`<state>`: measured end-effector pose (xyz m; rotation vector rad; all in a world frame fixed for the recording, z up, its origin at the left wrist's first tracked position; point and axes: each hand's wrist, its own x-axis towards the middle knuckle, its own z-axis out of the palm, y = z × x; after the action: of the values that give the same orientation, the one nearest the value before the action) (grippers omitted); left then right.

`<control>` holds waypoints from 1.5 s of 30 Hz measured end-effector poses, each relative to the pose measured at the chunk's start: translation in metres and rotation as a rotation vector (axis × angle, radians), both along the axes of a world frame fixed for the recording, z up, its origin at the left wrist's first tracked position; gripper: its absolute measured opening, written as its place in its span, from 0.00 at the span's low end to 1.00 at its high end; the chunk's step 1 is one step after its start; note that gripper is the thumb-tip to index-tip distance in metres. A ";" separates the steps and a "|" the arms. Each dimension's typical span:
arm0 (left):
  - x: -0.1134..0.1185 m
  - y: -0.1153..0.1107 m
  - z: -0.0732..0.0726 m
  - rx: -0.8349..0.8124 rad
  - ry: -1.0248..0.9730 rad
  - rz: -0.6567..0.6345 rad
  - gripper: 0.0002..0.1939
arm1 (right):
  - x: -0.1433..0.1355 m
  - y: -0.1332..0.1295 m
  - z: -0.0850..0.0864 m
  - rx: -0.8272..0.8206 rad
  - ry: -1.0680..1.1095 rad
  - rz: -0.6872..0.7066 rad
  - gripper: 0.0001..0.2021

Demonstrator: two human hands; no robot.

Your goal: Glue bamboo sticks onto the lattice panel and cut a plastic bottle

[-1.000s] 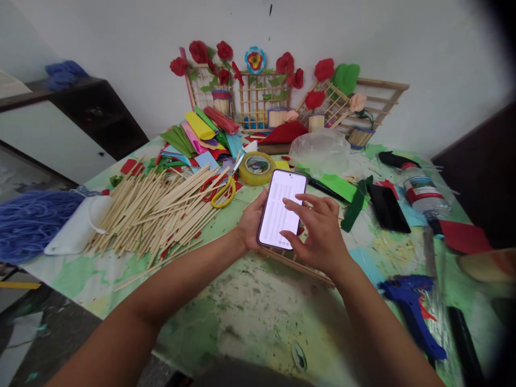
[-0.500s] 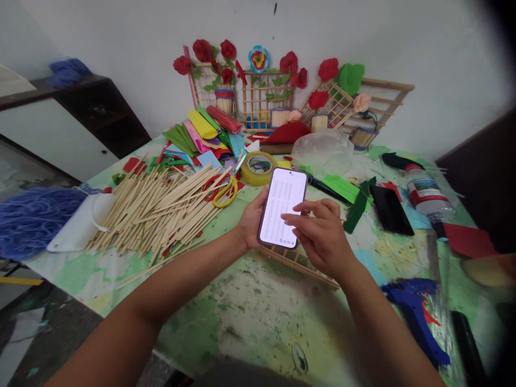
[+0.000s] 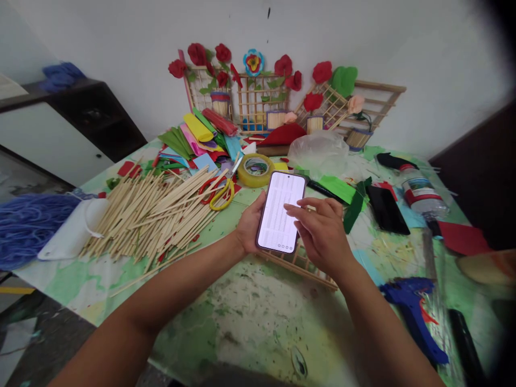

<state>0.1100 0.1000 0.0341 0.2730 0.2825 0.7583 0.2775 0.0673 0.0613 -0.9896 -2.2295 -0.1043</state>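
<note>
A phone (image 3: pixel 281 212) with a bright screen of small text rests in my left hand (image 3: pixel 250 223), which grips its left edge and underside. Over the right side of the screen is my right hand (image 3: pixel 322 228), fingers bent and slightly apart, holding nothing. Its fingertips are at or just above the glass; contact cannot be made out. Beneath the phone and my right hand lies a wooden stick lattice (image 3: pixel 300 264), partly hidden.
Left are thin wooden sticks (image 3: pixel 149 215), scissors (image 3: pixel 222 194) and a tape roll (image 3: pixel 255 170). Paper flowers on lattices (image 3: pixel 264 99) stand behind. A black phone (image 3: pixel 388 210), a bottle (image 3: pixel 423 192) and a blue glue gun (image 3: pixel 415 312) lie right.
The fingers of my right hand have shifted slightly over the screen, their tips closer together. The whole view has moved a little; my left hand still holds the phone.
</note>
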 end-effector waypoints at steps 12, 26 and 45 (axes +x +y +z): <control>-0.001 0.000 -0.002 0.006 -0.003 -0.013 0.32 | -0.001 -0.001 0.001 -0.012 0.009 0.004 0.14; 0.000 -0.001 0.001 0.012 0.010 -0.012 0.31 | -0.001 0.000 -0.001 0.000 -0.004 0.001 0.15; -0.001 0.001 -0.001 -0.004 -0.007 -0.036 0.32 | -0.001 0.000 0.001 0.012 -0.004 0.009 0.14</control>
<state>0.1087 0.1009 0.0330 0.2707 0.2722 0.7233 0.2762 0.0672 0.0619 -0.9741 -2.2336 -0.1154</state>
